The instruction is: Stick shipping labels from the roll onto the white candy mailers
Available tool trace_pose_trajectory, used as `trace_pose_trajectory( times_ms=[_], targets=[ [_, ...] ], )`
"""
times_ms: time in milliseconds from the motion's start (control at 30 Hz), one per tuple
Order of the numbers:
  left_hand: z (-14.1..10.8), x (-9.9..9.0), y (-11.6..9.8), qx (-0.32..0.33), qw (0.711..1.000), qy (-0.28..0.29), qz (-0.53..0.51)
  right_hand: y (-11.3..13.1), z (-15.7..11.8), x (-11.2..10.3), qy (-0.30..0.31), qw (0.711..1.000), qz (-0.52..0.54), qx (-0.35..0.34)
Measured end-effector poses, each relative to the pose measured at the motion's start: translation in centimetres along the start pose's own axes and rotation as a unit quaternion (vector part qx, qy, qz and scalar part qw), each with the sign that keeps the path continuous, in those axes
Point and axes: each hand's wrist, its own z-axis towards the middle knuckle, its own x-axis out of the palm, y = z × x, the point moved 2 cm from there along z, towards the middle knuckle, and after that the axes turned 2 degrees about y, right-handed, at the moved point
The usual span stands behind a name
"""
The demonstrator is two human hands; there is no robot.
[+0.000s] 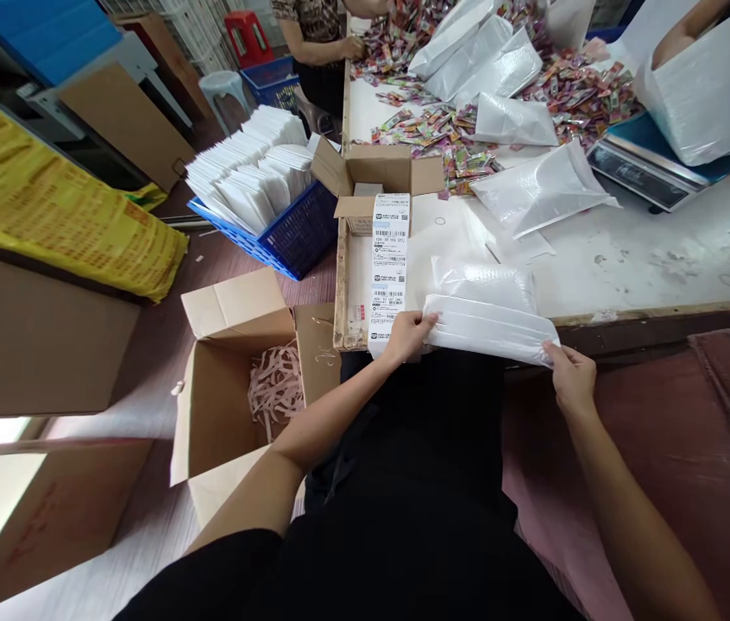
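My left hand (409, 336) and my right hand (573, 378) pinch the two ends of a white bubble mailer (493, 329) at the table's front edge. Its near strip is stretched flat between my fingers. Just behind it shows a shiny bubbled white surface (487, 286); I cannot tell whether that is the same mailer or another. Beside my left hand, a strip of printed shipping labels (390, 259) runs from a small open carton (378, 164) down over the table edge. Farther back lies a plump white mailer (539, 191).
Small colourful packets (585, 95) and more mailers (475, 52) cover the far table (663, 259). A co-worker's hand holds a mailer (714, 95) over a scale (646, 172). Another person stands far left. A blue basket of white mailers (300, 224) and an open carton (223, 405) sit left.
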Motion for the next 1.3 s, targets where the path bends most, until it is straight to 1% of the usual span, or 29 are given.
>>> trace_pose_trajectory(
  times_ms=[67,100,200,233,267,333,367,400,433,467,500,567,667,767,833,900,933,967,1033,1067,1100,1133,1167,1200,1233,1267,1300],
  targets=[
    [0.1,-0.3,-0.1,0.005,0.999,-0.013,0.037,-0.5,0.1,0.0,-0.004,0.998,0.04,0.045],
    [0.1,-0.4,-0.2,-0.001,0.999,-0.014,0.048,-0.6,0.1,0.0,0.008,0.996,0.06,0.071],
    [0.0,-0.8,-0.5,-0.035,0.997,-0.016,0.07,-0.6,-0.2,-0.1,0.096,0.978,0.108,0.153],
    [0.0,-0.9,-0.8,-0.029,0.995,-0.029,0.092,-0.5,-0.4,0.0,0.128,0.968,0.117,0.18],
    [-0.1,-0.7,-1.3,-0.004,0.991,-0.05,0.124,-0.4,-0.8,0.2,0.155,0.959,0.124,0.203],
    [-0.2,0.1,-2.5,0.088,0.971,-0.092,0.2,0.0,-1.9,1.1,0.194,0.943,0.147,0.227],
    [-0.2,0.9,-3.1,0.136,0.957,-0.096,0.236,0.2,-2.5,1.8,0.208,0.937,0.168,0.226],
    [-0.2,1.8,-3.6,0.172,0.945,-0.081,0.267,0.4,-3.3,2.7,0.219,0.93,0.197,0.22],
    [0.0,2.8,-3.9,0.188,0.936,-0.054,0.293,0.5,-4.1,3.6,0.224,0.922,0.232,0.213],
    [0.4,3.8,-4.1,0.187,0.931,-0.021,0.314,0.7,-5.0,4.5,0.227,0.913,0.266,0.208],
    [0.9,4.6,-4.2,0.17,0.929,0.006,0.329,0.7,-5.8,5.4,0.229,0.904,0.294,0.207],
    [2.4,5.3,-4.1,0.116,0.934,0.035,0.337,0.8,-7.2,7.0,0.237,0.887,0.336,0.212],
    [5.4,4.7,-3.8,0.047,0.946,0.055,0.316,1.0,-8.5,8.7,0.247,0.857,0.392,0.226],
    [7.9,3.7,-3.9,0.018,0.952,0.092,0.291,1.3,-9.2,10.2,0.243,0.832,0.433,0.246],
    [8.6,3.6,-4.1,0.007,0.957,0.105,0.269,1.9,-9.6,11.5,0.237,0.827,0.445,0.248],
    [8.5,3.4,-4.4,0.022,0.966,0.081,0.245,2.6,-9.8,13.0,0.231,0.827,0.451,0.243],
    [8.1,3.2,-4.5,0.05,0.97,0.055,0.231,3.1,-10.0,13.7,0.229,0.828,0.451,0.242],
    [7.4,2.6,-4.7,0.091,0.972,0.021,0.215,3.5,-10.2,14.4,0.23,0.828,0.45,0.244],
    [5.3,0.7,-5.0,0.183,0.966,-0.069,0.171,4.4,-10.7,15.3,0.241,0.821,0.446,0.263],
    [3.9,-0.6,-5.0,0.213,0.959,-0.119,0.144,4.7,-11.1,15.5,0.252,0.815,0.441,0.277],
    [2.1,-2.0,-4.9,0.222,0.954,-0.164,0.115,5.1,-11.7,15.5,0.272,0.807,0.432,0.296],
    [0.2,-3.4,-4.6,0.215,0.953,-0.195,0.086,5.5,-12.5,15.3,0.296,0.798,0.419,0.316],
    [-2.0,-4.5,-4.3,0.192,0.958,-0.204,0.055,5.9,-13.4,15.0,0.326,0.787,0.405,0.334],
    [-4.2,-5.2,-3.9,0.165,0.97,-0.176,0.021,6.4,-14.3,14.7,0.357,0.775,0.392,0.344],
    [-6.4,-5.5,-3.4,0.134,0.984,-0.115,-0.02,7.0,-15.3,14.5,0.388,0.765,0.381,0.344],
    [-8.6,-5.4,-2.9,0.095,0.992,-0.046,-0.069,7.8,-16.2,14.3,0.415,0.76,0.374,0.331],
    [-10.7,-5.0,-2.3,0.051,0.991,0.035,-0.115,8.7,-16.9,14.3,0.434,0.763,0.372,0.304]
  ],
)
